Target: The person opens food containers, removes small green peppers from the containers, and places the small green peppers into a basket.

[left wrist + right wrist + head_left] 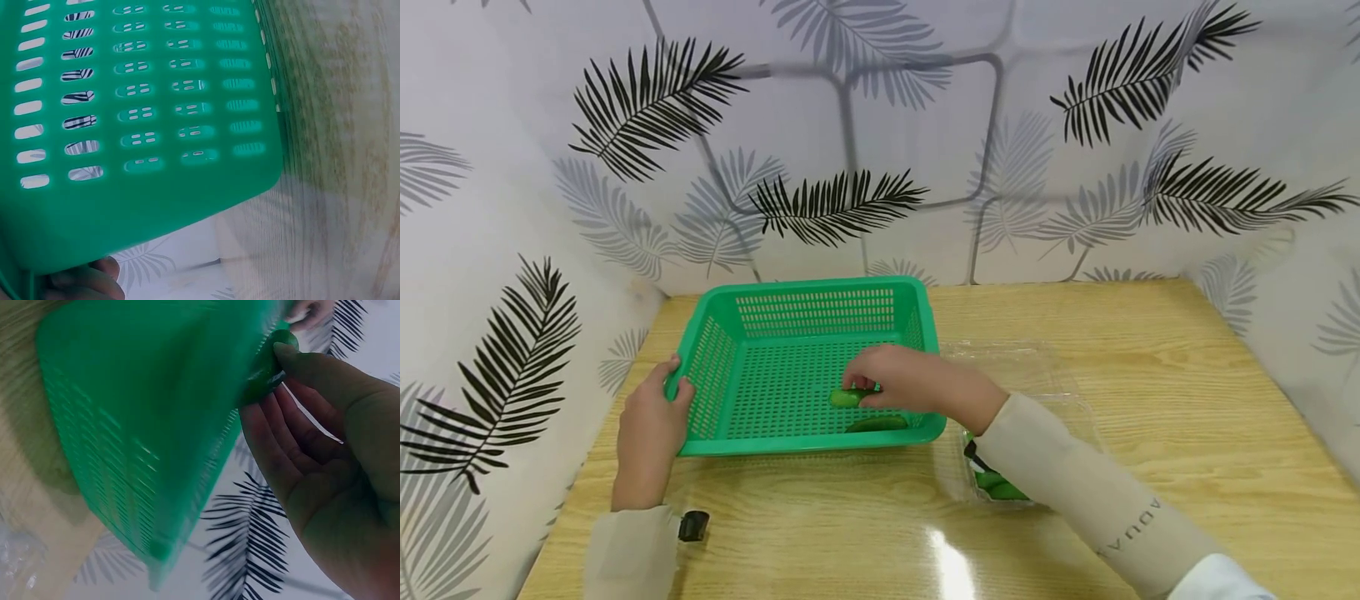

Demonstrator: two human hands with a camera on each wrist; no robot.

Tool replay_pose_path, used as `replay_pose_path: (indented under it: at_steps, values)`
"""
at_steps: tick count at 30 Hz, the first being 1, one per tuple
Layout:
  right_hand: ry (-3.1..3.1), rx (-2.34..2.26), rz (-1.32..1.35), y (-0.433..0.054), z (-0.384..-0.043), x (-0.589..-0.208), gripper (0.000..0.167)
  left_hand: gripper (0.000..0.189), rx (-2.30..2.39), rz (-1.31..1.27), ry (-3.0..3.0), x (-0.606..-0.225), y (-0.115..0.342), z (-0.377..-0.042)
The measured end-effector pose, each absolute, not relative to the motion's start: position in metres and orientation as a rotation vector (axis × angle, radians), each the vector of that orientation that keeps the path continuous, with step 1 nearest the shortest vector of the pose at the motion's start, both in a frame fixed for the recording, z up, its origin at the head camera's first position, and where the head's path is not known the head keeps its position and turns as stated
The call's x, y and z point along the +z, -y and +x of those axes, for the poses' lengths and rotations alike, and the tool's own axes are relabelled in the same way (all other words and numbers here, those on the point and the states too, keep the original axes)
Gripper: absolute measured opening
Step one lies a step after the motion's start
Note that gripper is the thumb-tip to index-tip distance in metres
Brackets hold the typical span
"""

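A green plastic basket with slotted walls stands on the table, and my left hand grips its left rim. In the left wrist view, fingers curl at the rim's underside. My right hand reaches over the basket's right side and pinches a small cucumber between thumb and fingers. The right wrist view shows this cucumber at the fingertips, partly hidden behind the basket's edge. Below that hand, a second cucumber lies inside along the near wall.
Right of the basket, a clear plastic container stands under my right forearm, with several green vegetables in it. A small black object shows beside the left sleeve. Leaf-patterned walls border the wooden table at the back and sides.
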State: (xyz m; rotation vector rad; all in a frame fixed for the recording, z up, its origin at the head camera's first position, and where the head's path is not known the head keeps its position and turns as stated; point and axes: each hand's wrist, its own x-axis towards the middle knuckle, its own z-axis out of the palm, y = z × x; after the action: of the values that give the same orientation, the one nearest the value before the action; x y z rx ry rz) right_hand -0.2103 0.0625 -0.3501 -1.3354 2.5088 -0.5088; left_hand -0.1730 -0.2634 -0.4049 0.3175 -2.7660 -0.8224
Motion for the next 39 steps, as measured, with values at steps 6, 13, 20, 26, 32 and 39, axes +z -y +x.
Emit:
replay_pose_path:
  at_steps: [6,13,20,26,32,39]
  values:
    - [-2.471,-0.426,-1.230,-0.050,-0.218,-0.376,0.026,0.045,-0.830,0.305,2.771,-0.406,0.263,-0.172]
    - [-2.459,-0.352,-1.131,-0.043,-0.221,-0.392,0.025,0.045,-0.835,0.319,2.780,-0.406,0.262,-0.171]
    - [-2.456,-0.324,-1.106,-0.037,-0.225,-0.397,0.023,0.044,-0.824,0.309,2.767,-0.404,0.262,-0.171]
    - [-2.470,-0.323,-1.122,-0.031,-0.225,-0.397,0.022,0.045,-0.822,0.315,2.780,-0.404,0.263,-0.172]
    - [-2.464,-0.329,-1.117,-0.028,-0.227,-0.400,0.022,0.046,-0.821,0.321,2.788,-0.404,0.263,-0.172]
    - [-2.466,-0.333,-1.096,-0.031,-0.233,-0.404,0.014,0.046,-0.833,0.327,2.793,-0.405,0.263,-0.172]
